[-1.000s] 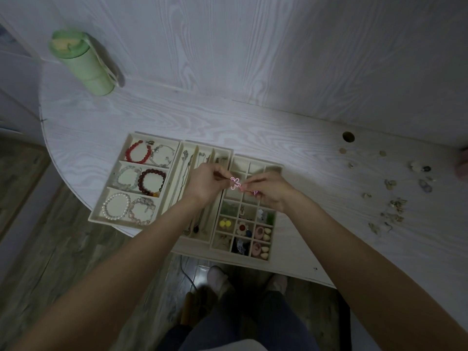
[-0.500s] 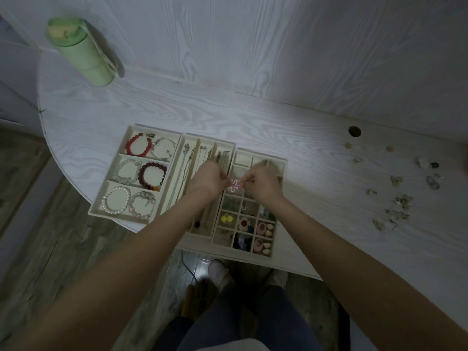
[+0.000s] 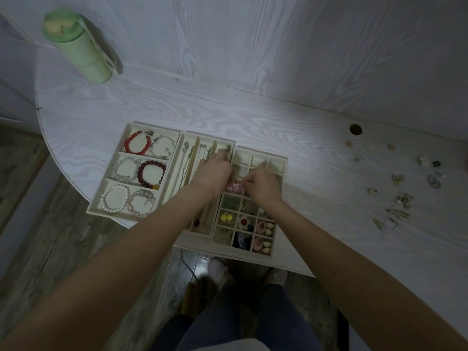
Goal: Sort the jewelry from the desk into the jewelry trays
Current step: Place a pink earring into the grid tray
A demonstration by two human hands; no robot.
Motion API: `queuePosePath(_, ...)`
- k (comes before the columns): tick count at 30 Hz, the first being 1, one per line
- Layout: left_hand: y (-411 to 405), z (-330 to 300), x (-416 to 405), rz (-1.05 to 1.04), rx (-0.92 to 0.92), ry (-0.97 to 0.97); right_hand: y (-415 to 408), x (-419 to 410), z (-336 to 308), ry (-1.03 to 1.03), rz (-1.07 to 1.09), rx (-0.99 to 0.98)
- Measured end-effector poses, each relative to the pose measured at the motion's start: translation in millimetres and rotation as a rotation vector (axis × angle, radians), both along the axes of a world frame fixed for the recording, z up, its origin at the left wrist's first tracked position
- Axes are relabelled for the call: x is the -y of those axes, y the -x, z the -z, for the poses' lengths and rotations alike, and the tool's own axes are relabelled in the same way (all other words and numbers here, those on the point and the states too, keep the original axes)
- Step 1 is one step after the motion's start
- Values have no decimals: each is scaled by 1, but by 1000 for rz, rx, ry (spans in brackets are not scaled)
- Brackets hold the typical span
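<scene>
I have both hands over the grid tray [image 3: 277, 164], and between them a small pink flower earring [image 3: 235, 187] hangs just above one of the middle cells. My left hand [image 3: 214, 174] and right hand [image 3: 260, 187] each have fingers curled in and pinching at it, though which fingertip touches which part is too small to tell. I judge it very light, thin and wiry, easy to bend or flick away, so I would hold it by the outline of the petals, gently, and set it down low instead of dropping it. To the left sits the necklace tray [image 3: 191, 140] with chains lying lengthwise, and further left the bracelet tray [image 3: 106, 193] with beaded bracelets [image 3: 151, 173]. The near cells of the grid already hold coloured earrings, so I'd aim for an unfilled cell. More loose pieces [image 3: 402, 198] lie scattered well apart on the right of the desk [image 3: 253, 115]. A green bottle [image 3: 81, 50] stands far left, out of the way.
</scene>
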State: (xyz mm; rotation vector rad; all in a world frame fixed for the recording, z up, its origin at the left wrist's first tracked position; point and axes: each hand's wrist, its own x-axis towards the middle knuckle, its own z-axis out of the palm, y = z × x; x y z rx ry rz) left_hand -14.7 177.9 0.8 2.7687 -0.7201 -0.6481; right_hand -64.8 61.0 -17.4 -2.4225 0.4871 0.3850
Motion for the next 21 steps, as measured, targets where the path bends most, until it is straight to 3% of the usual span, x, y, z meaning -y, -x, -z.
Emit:
queuePosePath(8,1,-3,4,128,72,-151,4,-7,-4,157,-131,34)
queuePosePath(16,-1,2,8,42,82,-149,3,-9,-4,264,-183,12)
queuePosePath(21,-3,3,6,-51,21,-110,1,-7,-4,216,-155,-16)
